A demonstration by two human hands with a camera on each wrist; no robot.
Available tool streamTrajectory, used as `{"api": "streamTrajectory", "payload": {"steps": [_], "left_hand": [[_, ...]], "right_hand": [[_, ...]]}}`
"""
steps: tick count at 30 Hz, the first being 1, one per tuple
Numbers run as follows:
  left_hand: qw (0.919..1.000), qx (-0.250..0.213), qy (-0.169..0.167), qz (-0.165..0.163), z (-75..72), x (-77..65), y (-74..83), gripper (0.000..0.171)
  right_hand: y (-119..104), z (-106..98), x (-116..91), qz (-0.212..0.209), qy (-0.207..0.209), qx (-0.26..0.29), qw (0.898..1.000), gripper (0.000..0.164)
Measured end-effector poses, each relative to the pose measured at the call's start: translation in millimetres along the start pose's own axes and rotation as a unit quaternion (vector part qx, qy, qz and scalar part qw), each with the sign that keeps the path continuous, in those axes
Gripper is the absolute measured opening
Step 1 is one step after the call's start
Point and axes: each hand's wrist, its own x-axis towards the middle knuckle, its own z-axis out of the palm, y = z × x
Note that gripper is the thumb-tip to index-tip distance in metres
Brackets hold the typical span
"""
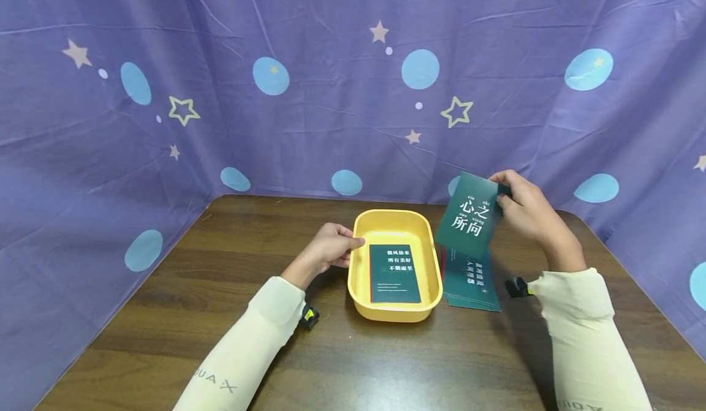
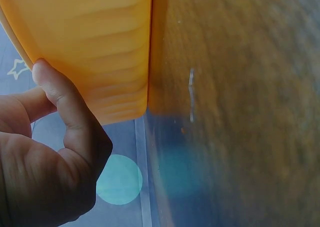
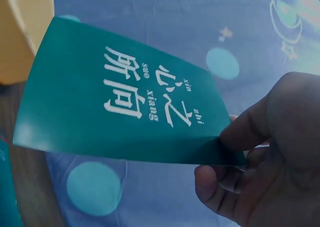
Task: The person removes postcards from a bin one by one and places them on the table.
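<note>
A yellow plastic tray [image 1: 358,304] stands on the table, and a dark green card [image 1: 394,285] with white writing lies flat inside it. My left hand [image 1: 329,247] pinches the tray's left rim between thumb and fingers; the left wrist view shows the tray's outer wall [image 2: 100,52] beside that hand [image 2: 55,157]. Above the table, right of the tray, my right hand [image 1: 521,206] pinches a green card [image 1: 466,227] by its upper right corner. Large white characters face me on this card [image 3: 75,97] in the right wrist view. Below it, partly covered, lies a stack of green cards [image 1: 469,288].
The brown wooden table [image 1: 248,245] carries all of these things. Behind and around it hangs a purple curtain [image 1: 320,141] with stars and blue ovals. Small black devices [image 1: 310,318] are at both wrists.
</note>
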Motion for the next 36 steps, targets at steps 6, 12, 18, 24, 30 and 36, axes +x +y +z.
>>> {"api": "streamTrajectory", "payload": {"steps": [6,12,18,24,30,36], "left_hand": [[1.0,-0.001,0.001,-0.001,0.4,0.3,-0.5,0.028],[1.0,-0.001,0.0,0.001,0.3,-0.8,-0.4,0.027],[1.0,-0.002,0.0,0.0,1.0,-1.7,0.2,0.027],[1.0,-0.002,0.002,0.002,0.8,-1.2,-0.1,0.025],[1.0,0.001,0.002,0.002,0.6,-0.9,0.1,0.026],[1.0,0.007,0.003,0.0,-0.1,-0.5,0.6,0.028]], "right_hand": [[21,2,0,0.034,-0.042,-0.011,0.999,0.029],[44,10,1,0.03,-0.087,-0.027,0.995,0.03],[54,17,-1,0.056,-0.133,-0.025,0.989,0.035],[63,25,-1,0.049,-0.164,-0.044,0.984,0.037],[68,31,-1,0.057,-0.205,-0.06,0.975,0.037],[68,40,0,0.062,-0.248,-0.072,0.964,0.07]]}}
